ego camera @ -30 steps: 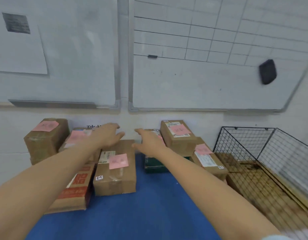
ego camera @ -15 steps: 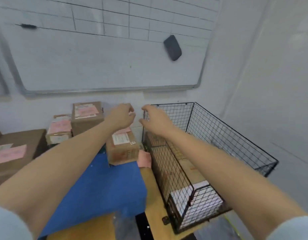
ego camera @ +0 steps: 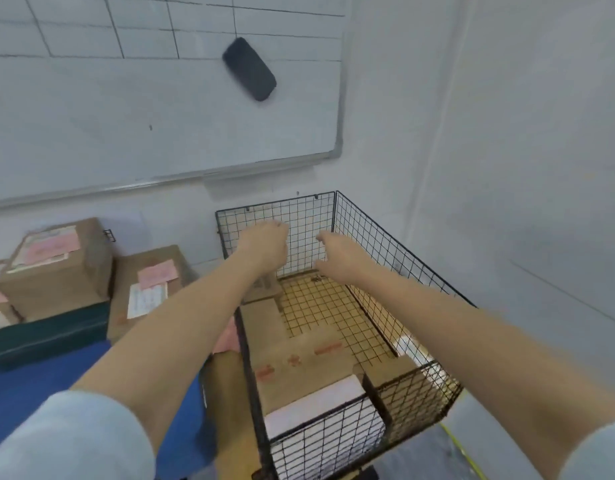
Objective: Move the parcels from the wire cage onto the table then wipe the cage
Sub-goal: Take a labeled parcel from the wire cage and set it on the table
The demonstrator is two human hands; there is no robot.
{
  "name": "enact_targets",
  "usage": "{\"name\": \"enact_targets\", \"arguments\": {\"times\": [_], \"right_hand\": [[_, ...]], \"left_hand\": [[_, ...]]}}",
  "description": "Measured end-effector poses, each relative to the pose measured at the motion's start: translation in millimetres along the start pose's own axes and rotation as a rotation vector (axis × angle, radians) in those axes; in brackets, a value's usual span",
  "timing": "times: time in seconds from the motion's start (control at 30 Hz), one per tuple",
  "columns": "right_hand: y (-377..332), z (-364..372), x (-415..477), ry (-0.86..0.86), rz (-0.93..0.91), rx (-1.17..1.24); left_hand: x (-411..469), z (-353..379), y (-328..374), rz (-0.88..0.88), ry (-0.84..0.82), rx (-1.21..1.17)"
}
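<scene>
The cage (ego camera: 385, 251) sits at the right end of the table (ego camera: 22, 393), tucked into the room's corner, its back panel against the wall under the whiteboard (ego camera: 126, 116). An eraser (ego camera: 249, 69) clings to the board, above the cage and a little to its left. Inside the cage a cardboard sheet (ego camera: 292, 362) lies flat along the left side and near end, with a slab (ego camera: 316, 407) on it at the near wall. Left of the cage a parcel (ego camera: 150, 289) stands just beside it. Further left a second parcel (ego camera: 56, 265) rests on a flat box (ego camera: 49, 337). The left hand (ego camera: 264, 244) and right hand (ego camera: 337, 254) hang side by side, apart, over the cage's far end.
</scene>
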State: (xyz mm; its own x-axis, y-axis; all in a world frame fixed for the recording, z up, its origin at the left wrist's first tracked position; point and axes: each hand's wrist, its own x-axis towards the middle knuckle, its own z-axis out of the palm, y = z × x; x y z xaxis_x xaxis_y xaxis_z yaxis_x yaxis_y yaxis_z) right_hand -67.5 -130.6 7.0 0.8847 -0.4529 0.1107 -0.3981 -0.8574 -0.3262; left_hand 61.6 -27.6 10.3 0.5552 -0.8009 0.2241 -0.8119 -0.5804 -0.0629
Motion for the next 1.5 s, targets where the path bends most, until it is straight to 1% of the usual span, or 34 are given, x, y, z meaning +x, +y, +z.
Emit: {"name": "enact_targets", "arguments": {"times": [0.07, 0.13, 0.27, 0.37, 0.43, 0.53, 0.6, 0.67, 0.73, 0.83, 0.9, 1.03, 1.17, 1.3, 1.4, 1.5], "right_hand": [[19, 5, 16, -0.040, -0.022, -0.022], [35, 10, 33, -0.080, -0.033, -0.023], [62, 18, 76, -0.103, -0.065, -0.041], [74, 31, 104, -0.124, -0.060, 0.009], [79, 44, 123, -0.169, -0.064, 0.006], [82, 70, 150, -0.226, -0.089, 0.001], [84, 91, 167, -0.275, -0.103, 0.043], [83, 114, 180, -0.357, -0.127, 0.054], [79, 136, 195, -0.422, -0.166, 0.062], [68, 163, 215, -0.464, -0.204, 0.107], [61, 178, 225, -0.490, -0.218, 0.114], [54, 202, 232, -0.541, -0.206, 0.139], [55, 219, 239, -0.562, -0.171, 0.202], [55, 228, 239, -0.526, -0.085, 0.321], [60, 225, 236, -0.498, -0.064, 0.389], [69, 211, 229, -0.439, -0.029, 0.445]], "left_hand": [[24, 13, 8, 0.020, -0.042, 0.125], [47, 25, 11, 0.007, -0.089, 0.168], [90, 52, 1, -0.055, -0.140, 0.138], [104, 74, -7, -0.157, -0.217, 0.056], [110, 94, -14, -0.190, -0.248, 0.083], [111, 123, -26, -0.157, -0.294, 0.176], [109, 141, -31, -0.208, -0.344, 0.173], [106, 159, -37, -0.309, -0.398, 0.112], [102, 176, -46, -0.403, -0.413, 0.029], [98, 191, -58, -0.562, -0.436, -0.125], [100, 198, -63, -0.636, -0.444, -0.206], [105, 218, -68, -0.799, -0.476, -0.419], [108, 233, -73, -0.879, -0.505, -0.561], [113, 247, -83, -0.912, -0.454, -0.627], [118, 222, -75, -0.931, -0.430, -0.705], [123, 194, -60, -0.893, -0.448, -0.733]]}}
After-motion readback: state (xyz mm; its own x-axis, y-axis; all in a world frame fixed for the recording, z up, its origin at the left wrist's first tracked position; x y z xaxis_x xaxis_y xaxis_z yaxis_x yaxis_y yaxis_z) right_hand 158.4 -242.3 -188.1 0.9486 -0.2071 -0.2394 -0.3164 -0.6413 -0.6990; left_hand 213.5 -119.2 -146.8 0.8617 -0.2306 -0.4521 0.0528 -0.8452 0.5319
